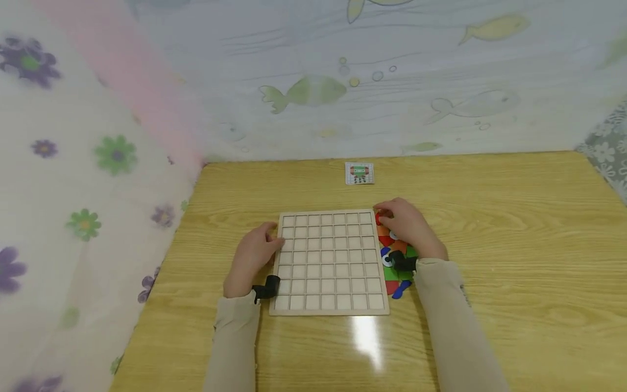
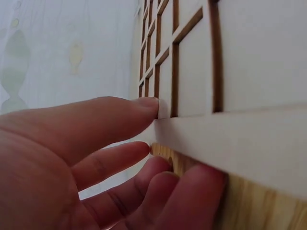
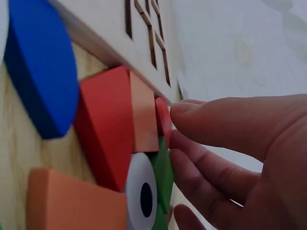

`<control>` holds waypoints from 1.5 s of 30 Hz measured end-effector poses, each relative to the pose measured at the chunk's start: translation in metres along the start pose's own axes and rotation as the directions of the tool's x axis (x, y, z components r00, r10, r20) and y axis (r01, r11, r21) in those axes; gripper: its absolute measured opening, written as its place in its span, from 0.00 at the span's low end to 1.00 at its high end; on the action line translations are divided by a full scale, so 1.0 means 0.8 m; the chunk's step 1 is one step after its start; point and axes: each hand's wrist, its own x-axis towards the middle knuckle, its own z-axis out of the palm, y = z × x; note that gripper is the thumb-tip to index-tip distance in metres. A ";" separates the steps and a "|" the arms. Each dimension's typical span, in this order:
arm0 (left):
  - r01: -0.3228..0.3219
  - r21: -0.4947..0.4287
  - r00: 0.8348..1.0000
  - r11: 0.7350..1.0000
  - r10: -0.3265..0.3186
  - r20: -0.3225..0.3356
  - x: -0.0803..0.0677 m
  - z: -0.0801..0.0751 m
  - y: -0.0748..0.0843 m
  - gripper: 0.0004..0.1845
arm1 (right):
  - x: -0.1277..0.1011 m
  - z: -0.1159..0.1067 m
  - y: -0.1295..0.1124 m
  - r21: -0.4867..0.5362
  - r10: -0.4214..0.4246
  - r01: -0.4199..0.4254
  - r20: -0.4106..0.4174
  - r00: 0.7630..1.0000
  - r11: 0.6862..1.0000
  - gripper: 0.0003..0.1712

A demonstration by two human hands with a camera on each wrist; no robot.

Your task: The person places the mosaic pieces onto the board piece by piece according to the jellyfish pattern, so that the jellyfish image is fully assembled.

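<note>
Now I am resting my left hand (image 1: 252, 256), fingers relaxed and straight, against the left edge of the gridded wooden board (image 1: 329, 262), which is lying flat on the tabletop (image 1: 514, 245) with its long axis running away from me. Right of it, my right hand (image 1: 409, 228) is pinching a red piece (image 3: 163, 120) from the coloured pieces (image 1: 398, 272) beside the board.

Grid board (image 1: 328, 261) lies mid-table (image 1: 514, 261), left hand (image 1: 252, 256) touching its left edge, pile of blocks (image 1: 397, 258) just beside its right edge with right hand (image 1: 409, 228) on the pile's far end, small card (image 1: 360, 173) farther back beyond the board.
</note>
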 end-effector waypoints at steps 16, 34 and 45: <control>-0.014 0.004 1.000 1.000 0.014 0.011 0.006 0.002 -0.004 0.26 | -0.013 -0.019 0.020 0.060 0.022 -0.025 0.053 0.998 0.998 0.23; -0.005 0.004 1.000 1.000 0.005 0.018 0.005 0.002 0.000 0.26 | -0.009 -0.012 0.019 -0.067 0.028 -0.026 0.031 0.999 0.997 0.24; -0.018 0.038 1.000 0.999 0.018 0.020 0.004 0.001 0.001 0.26 | -0.005 -0.001 0.007 -0.010 0.071 -0.071 -0.002 0.997 0.997 0.15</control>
